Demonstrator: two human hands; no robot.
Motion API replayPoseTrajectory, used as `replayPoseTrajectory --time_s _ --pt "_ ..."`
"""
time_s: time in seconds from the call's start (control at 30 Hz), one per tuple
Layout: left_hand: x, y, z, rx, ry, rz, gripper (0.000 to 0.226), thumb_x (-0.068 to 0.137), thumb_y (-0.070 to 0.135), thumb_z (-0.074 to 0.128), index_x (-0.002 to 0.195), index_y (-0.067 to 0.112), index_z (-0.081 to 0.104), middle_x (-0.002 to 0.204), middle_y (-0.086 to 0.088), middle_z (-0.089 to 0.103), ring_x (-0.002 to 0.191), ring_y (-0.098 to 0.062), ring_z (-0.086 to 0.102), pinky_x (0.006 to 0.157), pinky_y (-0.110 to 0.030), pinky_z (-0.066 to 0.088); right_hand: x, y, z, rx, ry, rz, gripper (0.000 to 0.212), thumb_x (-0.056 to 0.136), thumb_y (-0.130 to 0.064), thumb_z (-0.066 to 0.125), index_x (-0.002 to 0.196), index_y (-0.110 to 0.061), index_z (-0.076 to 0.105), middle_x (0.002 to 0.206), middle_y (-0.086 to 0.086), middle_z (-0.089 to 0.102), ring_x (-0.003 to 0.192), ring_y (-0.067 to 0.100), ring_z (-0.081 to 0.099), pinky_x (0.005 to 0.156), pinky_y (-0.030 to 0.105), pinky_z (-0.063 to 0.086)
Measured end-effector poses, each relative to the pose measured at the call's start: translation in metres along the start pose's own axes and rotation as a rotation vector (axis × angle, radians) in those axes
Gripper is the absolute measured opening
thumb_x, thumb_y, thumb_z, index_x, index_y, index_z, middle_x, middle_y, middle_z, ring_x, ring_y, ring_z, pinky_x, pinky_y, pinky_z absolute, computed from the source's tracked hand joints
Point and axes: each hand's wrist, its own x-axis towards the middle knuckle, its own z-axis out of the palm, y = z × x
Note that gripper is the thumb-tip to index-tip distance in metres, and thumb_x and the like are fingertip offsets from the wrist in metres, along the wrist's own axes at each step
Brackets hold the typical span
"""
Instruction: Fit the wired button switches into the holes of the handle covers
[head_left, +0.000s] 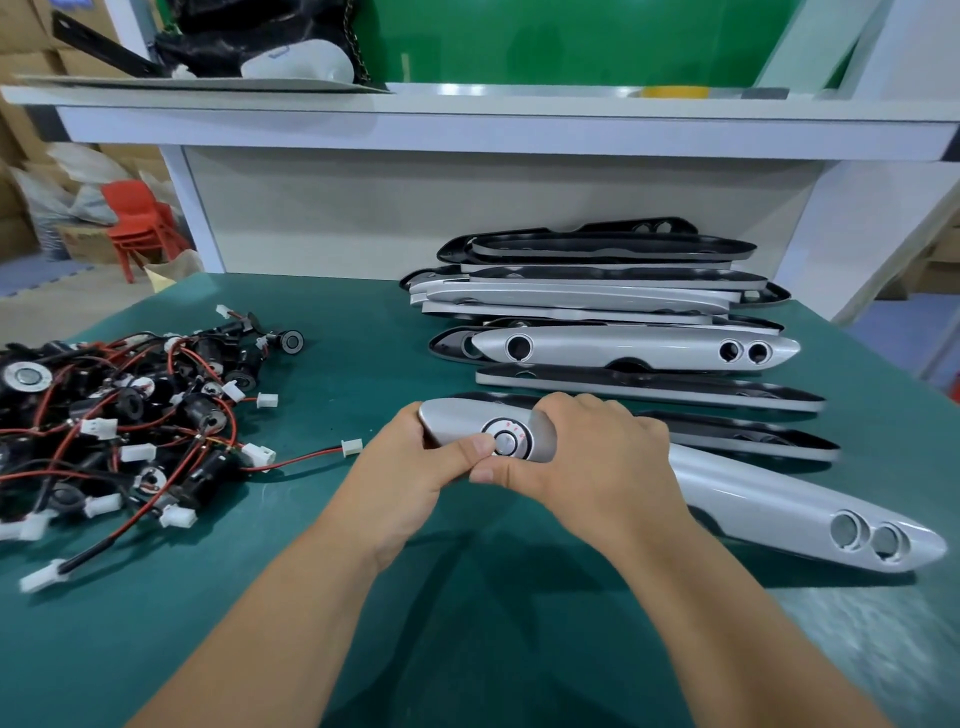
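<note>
A long silver handle cover (753, 499) lies across the green mat in front of me, two empty holes at its right end. A round button switch (506, 441) sits in the hole near its left end. My left hand (415, 467) grips that left end, its thumb pressing beside the button. My right hand (597, 452) curls over the cover just right of the button, thumb underneath. A red and black wire with a white plug (352, 447) trails left from under my left hand.
A tangled pile of wired button switches (119, 415) lies at the left of the mat. A stack of silver and black handle covers (613, 312) sits at the back right, below a white shelf (467, 124). Green mat (322, 597) lies bare near me.
</note>
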Motion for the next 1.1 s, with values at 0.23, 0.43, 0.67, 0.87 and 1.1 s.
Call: replayPoseTrajectory --time_s 0.23,0.43,0.67,0.87,1.1 --pt "0.000 -0.001 0.000 -0.053 -0.006 -0.003 0.015 0.089 0.007 0.060 0.100 0.014 0.068 0.099 -0.003 0.075 0.089 -0.014 0.070 0.073 -0.019 0.053 -0.002 -0.001 0.001 0.014 0.003 -0.024 0.065 0.050 -0.092 0.030 0.069 -0.030 0.033 0.070 -0.014 0.043 0.074 0.011 0.040 0.069 0.032 0.021" --pt "0.000 -0.001 0.000 -0.049 -0.034 0.025 0.029 0.077 0.021 0.065 0.105 0.014 0.069 0.105 -0.006 0.074 0.101 -0.021 0.068 0.089 -0.032 0.052 -0.002 0.001 -0.002 0.044 -0.023 -0.020 0.062 0.054 -0.089 0.036 0.074 -0.030 0.040 0.071 -0.013 0.045 0.076 0.011 0.042 0.069 0.032 0.021" --pt "0.003 -0.005 0.004 0.121 0.129 0.052 0.025 0.082 0.014 0.071 0.105 0.009 0.061 0.084 0.006 0.070 0.059 0.007 0.057 0.054 -0.006 0.040 0.000 -0.003 0.004 -0.074 0.019 0.017 0.065 0.052 -0.090 0.031 0.081 -0.032 0.039 0.073 -0.014 0.042 0.077 0.013 0.039 0.068 0.032 0.018" --pt "0.007 -0.010 0.006 0.199 0.169 0.032 0.025 0.083 0.020 0.071 0.106 0.013 0.061 0.089 0.005 0.070 0.064 0.005 0.058 0.057 -0.007 0.041 0.000 0.001 0.009 -0.115 -0.001 -0.010 0.072 0.052 -0.091 0.027 0.089 -0.031 0.042 0.079 -0.014 0.041 0.082 0.015 0.041 0.069 0.032 0.019" --pt "0.011 -0.025 0.005 0.162 0.203 -0.071 0.055 0.078 0.022 0.077 0.123 0.025 0.045 0.107 0.002 0.067 0.103 -0.017 0.062 0.096 -0.038 0.047 -0.001 0.017 0.020 -0.104 -0.124 -0.067 0.080 0.064 -0.081 0.053 0.129 -0.040 0.033 0.110 -0.015 0.051 0.106 0.015 0.045 0.084 0.034 0.026"
